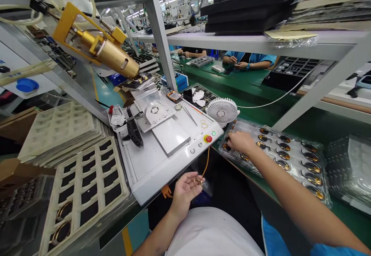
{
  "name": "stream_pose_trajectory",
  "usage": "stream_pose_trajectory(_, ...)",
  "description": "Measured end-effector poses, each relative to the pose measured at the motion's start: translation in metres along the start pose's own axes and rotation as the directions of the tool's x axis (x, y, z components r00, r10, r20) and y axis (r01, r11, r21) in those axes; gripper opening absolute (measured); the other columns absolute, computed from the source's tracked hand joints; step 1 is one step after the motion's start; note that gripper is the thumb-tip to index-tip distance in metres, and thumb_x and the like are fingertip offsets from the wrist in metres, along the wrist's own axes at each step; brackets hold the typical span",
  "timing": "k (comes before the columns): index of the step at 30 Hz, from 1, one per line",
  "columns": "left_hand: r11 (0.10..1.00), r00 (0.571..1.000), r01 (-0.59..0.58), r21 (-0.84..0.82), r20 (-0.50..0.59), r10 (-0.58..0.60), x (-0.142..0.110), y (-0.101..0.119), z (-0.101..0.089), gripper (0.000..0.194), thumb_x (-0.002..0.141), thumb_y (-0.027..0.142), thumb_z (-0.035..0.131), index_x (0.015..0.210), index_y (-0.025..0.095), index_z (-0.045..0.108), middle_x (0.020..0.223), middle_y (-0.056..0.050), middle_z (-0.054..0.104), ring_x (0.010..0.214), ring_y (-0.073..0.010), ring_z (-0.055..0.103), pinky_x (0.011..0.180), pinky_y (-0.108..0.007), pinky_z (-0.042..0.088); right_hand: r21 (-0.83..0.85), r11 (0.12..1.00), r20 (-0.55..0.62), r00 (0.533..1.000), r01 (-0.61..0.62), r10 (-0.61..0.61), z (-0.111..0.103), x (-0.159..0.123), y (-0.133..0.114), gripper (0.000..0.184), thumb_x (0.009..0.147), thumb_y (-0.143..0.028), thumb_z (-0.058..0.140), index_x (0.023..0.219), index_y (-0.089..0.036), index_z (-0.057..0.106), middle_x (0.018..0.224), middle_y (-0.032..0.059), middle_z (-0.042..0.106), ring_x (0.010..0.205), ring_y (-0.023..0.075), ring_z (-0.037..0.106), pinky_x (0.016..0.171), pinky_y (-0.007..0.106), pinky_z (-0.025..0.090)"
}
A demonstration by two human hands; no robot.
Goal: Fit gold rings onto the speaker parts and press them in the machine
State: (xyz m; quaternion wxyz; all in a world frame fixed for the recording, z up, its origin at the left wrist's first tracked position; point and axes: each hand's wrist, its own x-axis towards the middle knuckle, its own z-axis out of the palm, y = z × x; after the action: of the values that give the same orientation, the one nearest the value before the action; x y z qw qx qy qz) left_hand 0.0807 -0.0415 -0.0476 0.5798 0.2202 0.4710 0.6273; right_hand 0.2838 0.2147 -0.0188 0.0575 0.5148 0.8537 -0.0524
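My left hand (185, 188) is held palm up below the front edge of the white machine (156, 163), its fingers curled around a small gold ring-shaped part (198, 181). My right hand (239, 142) reaches into the near left corner of a clear plastic tray (292, 159) that holds several gold and black round parts; its fingertips press down among them and are partly hidden. What the right fingers hold, if anything, does not show.
A white machine with a red stop button (208, 138) stands in front. A small white fan (222, 111) sits beside it. A cream tray (84, 194) with two ring parts lies at left. A gold tool (107, 53) hangs above. Other workers' hands (236, 62) are across the green bench.
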Motion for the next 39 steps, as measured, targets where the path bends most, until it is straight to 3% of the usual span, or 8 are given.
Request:
stream_pose_trajectory(7, 0.999, 0.999, 0.035, 0.006, 0.037, -0.035, 0.002, 0.002, -0.006, 0.043, 0.067, 0.028, 0.096, 0.105, 0.018, 0.076, 0.107, -0.012, 0.078, 0.101, -0.0256, 0.075, 0.095, -0.038, 0.056, 0.256, 0.966, -0.153, 0.987, -0.013, 0.054, 0.009, -0.016, 0.016, 0.042, 0.1, -0.014, 0.041, 0.13, -0.005, 0.068, 0.125, 0.0206, 0.072, 0.115, 0.0342, 0.068, 0.1, 0.041, 0.052)
stream_pose_trajectory(11, 0.998, 0.976, 0.058, 0.039, 0.207, -0.065, 0.006, 0.01, -0.002, 0.056, 0.067, 0.026, 0.096, 0.117, 0.02, 0.073, 0.116, -0.012, 0.075, 0.104, -0.025, 0.074, 0.087, -0.033, 0.056, 0.491, 0.854, -0.213, 0.975, 0.169, -0.071, 0.006, -0.045, -0.006, 0.038, 0.104, -0.022, 0.043, 0.128, -0.015, 0.071, 0.115, 0.0119, 0.076, 0.096, 0.0255, 0.073, 0.086, 0.035, 0.059)
stream_pose_trajectory(16, 0.997, 0.906, 0.057, -0.043, 0.422, -0.034, 0.012, 0.022, 0.005, 0.079, 0.06, 0.03, 0.099, 0.131, 0.027, 0.065, 0.146, -0.015, 0.057, 0.101, -0.025, 0.075, 0.078, -0.03, 0.057, 0.694, 0.407, -0.501, 0.805, 0.593, -0.318, -0.006, -0.084, -0.053, 0.021, 0.103, -0.025, 0.058, 0.111, -0.023, 0.077, 0.099, 0.0069, 0.074, 0.081, 0.0201, 0.072, 0.073, 0.031, 0.059)
stream_pose_trajectory(20, 0.993, 0.885, 0.076, -0.086, 0.465, -0.027, 0.011, 0.03, 0.002, 0.087, 0.056, 0.034, 0.101, 0.134, 0.03, 0.063, 0.149, -0.015, 0.052, 0.098, -0.0254, 0.076, 0.079, -0.031, 0.056, 0.624, 0.326, -0.592, 0.702, 0.71, -0.396, -0.014, -0.096, -0.077, 0.022, 0.103, -0.013, 0.056, 0.107, -0.024, 0.074, 0.099, 0.0056, 0.072, 0.083, 0.0162, 0.07, 0.073, 0.026, 0.055)
stream_pose_trajectory(27, 0.993, 0.93, 0.087, -0.084, 0.365, -0.05, 0.002, 0.028, -0.014, 0.081, 0.059, 0.036, 0.1, 0.131, 0.018, 0.067, 0.106, -0.013, 0.076, 0.096, -0.0265, 0.075, 0.08, -0.031, 0.054, 0.63, 0.3, -0.502, 0.671, 0.716, -0.546, -0.018, -0.093, -0.098, 0.016, 0.102, -0.015, 0.051, 0.092, -0.02, 0.063, 0.101, 0.0094, 0.064, 0.089, 0.0193, 0.065, 0.076, 0.03, 0.053)
stream_pose_trajectory(29, 0.993, 0.952, 0.058, -0.106, 0.307, -0.023, 0.003, 0.027, -0.018, 0.081, 0.06, 0.036, 0.099, 0.131, 0.016, 0.067, 0.098, -0.013, 0.079, 0.092, -0.0238, 0.075, 0.079, -0.029, 0.053, 0.658, 0.313, -0.474, 0.701, 0.684, -0.533, -0.022, -0.079, -0.106, 0.013, 0.1, -0.019, 0.053, 0.089, -0.021, 0.06, 0.101, 0.01, 0.066, 0.092, 0.0219, 0.065, 0.08, 0.033, 0.052)
stream_pose_trajectory(34, 0.993, 0.982, -0.052, -0.102, 0.174, 0.07, 0.004, 0.036, -0.029, 0.082, 0.063, 0.037, 0.098, 0.135, 0.015, 0.065, 0.098, -0.013, 0.081, 0.093, -0.0214, 0.075, 0.082, -0.028, 0.053, 0.897, 0.389, -0.176, 0.977, 0.21, -0.121, -0.035, -0.011, -0.134, 0.012, 0.093, -0.026, 0.058, 0.083, -0.023, 0.053, 0.07, 0.0023, 0.069, 0.061, 0.0196, 0.063, 0.062, 0.03, 0.049)
stream_pose_trajectory(39, 0.988, 0.972, -0.154, 0.004, 0.181, 0.151, -0.009, 0.042, -0.036, 0.094, 0.065, 0.044, 0.096, 0.146, 0.017, 0.056, 0.103, -0.015, 0.08, 0.093, -0.0237, 0.075, 0.079, -0.03, 0.054, 0.911, 0.409, -0.076, 0.997, 0.057, 0.03, -0.037, 0.023, -0.147, 0.011, 0.088, -0.022, 0.062, 0.084, -0.023, 0.051, 0.052, -0.0022, 0.063, 0.044, 0.0187, 0.057, 0.052, 0.029, 0.043)
